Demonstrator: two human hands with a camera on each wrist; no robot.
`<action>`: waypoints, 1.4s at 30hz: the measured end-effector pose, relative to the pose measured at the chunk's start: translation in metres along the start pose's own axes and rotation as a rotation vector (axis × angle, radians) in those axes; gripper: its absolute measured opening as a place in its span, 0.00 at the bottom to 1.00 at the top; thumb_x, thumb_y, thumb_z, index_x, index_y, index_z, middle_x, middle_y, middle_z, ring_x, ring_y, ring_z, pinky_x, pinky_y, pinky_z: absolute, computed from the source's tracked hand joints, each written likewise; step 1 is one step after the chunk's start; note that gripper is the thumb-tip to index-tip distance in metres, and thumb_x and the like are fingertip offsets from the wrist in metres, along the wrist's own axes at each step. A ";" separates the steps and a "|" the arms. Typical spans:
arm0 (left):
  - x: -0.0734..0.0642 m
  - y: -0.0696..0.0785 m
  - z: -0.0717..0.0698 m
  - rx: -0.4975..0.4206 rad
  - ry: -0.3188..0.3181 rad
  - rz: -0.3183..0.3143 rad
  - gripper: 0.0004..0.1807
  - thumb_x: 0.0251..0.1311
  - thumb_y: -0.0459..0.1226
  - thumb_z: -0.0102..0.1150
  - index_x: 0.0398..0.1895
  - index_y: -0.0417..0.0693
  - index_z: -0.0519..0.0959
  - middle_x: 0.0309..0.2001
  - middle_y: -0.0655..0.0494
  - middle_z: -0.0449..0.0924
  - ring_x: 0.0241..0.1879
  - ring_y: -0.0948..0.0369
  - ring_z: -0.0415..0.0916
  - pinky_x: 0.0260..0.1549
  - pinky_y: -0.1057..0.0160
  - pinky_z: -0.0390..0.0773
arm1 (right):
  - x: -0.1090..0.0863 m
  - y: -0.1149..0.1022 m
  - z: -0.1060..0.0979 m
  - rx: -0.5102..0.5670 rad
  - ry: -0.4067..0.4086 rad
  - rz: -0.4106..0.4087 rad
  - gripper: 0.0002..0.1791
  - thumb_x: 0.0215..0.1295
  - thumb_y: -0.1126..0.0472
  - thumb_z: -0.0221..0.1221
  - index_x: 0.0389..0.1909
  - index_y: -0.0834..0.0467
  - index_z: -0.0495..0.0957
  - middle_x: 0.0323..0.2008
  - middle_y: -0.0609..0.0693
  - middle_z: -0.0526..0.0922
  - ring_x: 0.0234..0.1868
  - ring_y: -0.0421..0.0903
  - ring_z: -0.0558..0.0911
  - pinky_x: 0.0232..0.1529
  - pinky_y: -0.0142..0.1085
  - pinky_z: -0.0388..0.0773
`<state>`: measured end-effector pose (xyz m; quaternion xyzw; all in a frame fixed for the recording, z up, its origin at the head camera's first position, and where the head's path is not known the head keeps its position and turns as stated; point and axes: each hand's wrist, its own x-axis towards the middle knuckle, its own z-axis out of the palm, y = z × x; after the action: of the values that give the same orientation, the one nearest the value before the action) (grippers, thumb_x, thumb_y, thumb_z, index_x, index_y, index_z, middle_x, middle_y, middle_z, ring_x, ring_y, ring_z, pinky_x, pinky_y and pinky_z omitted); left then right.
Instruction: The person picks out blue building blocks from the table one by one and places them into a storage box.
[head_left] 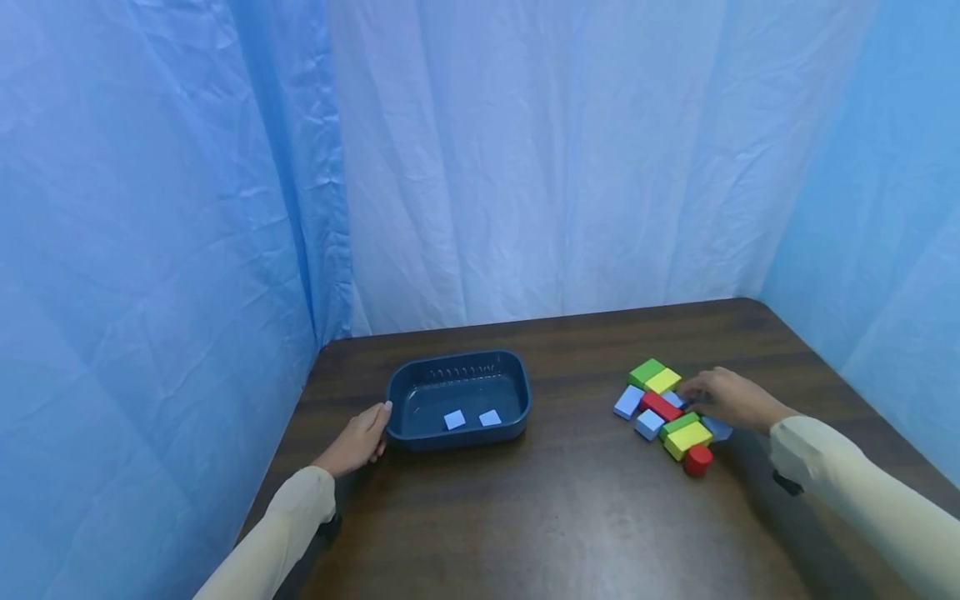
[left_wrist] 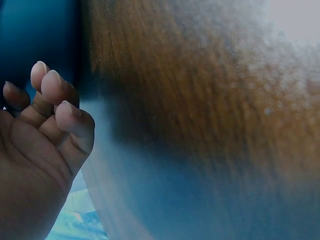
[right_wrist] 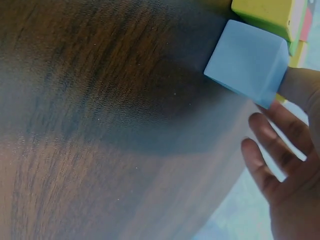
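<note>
A dark blue tray (head_left: pixel 459 440) rests on the table with two light blue pieces (head_left: pixel 454 420) in it. My left hand (head_left: pixel 363 435) grips its left end, thumb at the rim and fingers bent against the outer wall; in the left wrist view the curled fingers (left_wrist: pixel 55 87) show beside it. My right hand (head_left: pixel 723 396) reaches over a group of coloured blocks, fingertips down near a blue block (head_left: pixel 672 400). In the right wrist view, another blue block (right_wrist: pixel 247 62) partly hides the thumb and forefinger, while the other fingers (right_wrist: pixel 265 132) are loosely spread.
Green, yellow, red and blue blocks lie close together on the right, including a red bar (head_left: pixel 660 407), a yellow block (head_left: pixel 687 440) and a red cylinder (head_left: pixel 697 460) at the near end. Blue curtains (head_left: pixel 570 167) hang behind and beside the dark wooden table (head_left: pixel 555 517).
</note>
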<state>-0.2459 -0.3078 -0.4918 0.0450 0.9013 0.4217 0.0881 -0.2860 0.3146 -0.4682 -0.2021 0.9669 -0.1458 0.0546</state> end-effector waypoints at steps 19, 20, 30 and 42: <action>-0.002 0.002 0.000 -0.001 0.002 -0.008 0.27 0.83 0.56 0.32 0.38 0.45 0.70 0.25 0.48 0.74 0.24 0.52 0.73 0.28 0.57 0.77 | 0.009 -0.005 0.005 -0.056 0.010 0.022 0.20 0.58 0.58 0.76 0.50 0.59 0.86 0.45 0.55 0.85 0.51 0.61 0.81 0.51 0.59 0.80; -0.002 0.002 0.000 -0.003 0.001 -0.011 0.26 0.83 0.55 0.33 0.38 0.45 0.70 0.25 0.48 0.74 0.24 0.52 0.73 0.28 0.57 0.77 | 0.009 -0.005 0.005 -0.061 0.011 0.021 0.20 0.57 0.58 0.76 0.50 0.59 0.86 0.45 0.55 0.85 0.50 0.61 0.81 0.51 0.59 0.80; -0.001 0.001 0.000 -0.004 0.000 -0.012 0.25 0.84 0.54 0.33 0.38 0.45 0.70 0.25 0.48 0.74 0.24 0.52 0.73 0.28 0.57 0.77 | 0.012 -0.004 0.009 0.019 0.001 -0.011 0.23 0.54 0.59 0.78 0.51 0.55 0.85 0.46 0.52 0.87 0.49 0.57 0.85 0.49 0.56 0.82; 0.000 -0.002 0.000 0.003 -0.003 -0.007 0.30 0.80 0.61 0.32 0.39 0.45 0.70 0.25 0.48 0.74 0.24 0.53 0.73 0.28 0.57 0.77 | 0.016 -0.004 0.002 0.024 -0.067 0.030 0.22 0.57 0.60 0.77 0.52 0.58 0.85 0.48 0.56 0.86 0.53 0.61 0.83 0.52 0.58 0.80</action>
<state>-0.2454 -0.3093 -0.4935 0.0426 0.9020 0.4198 0.0910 -0.2988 0.3037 -0.4699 -0.1916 0.9657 -0.1498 0.0916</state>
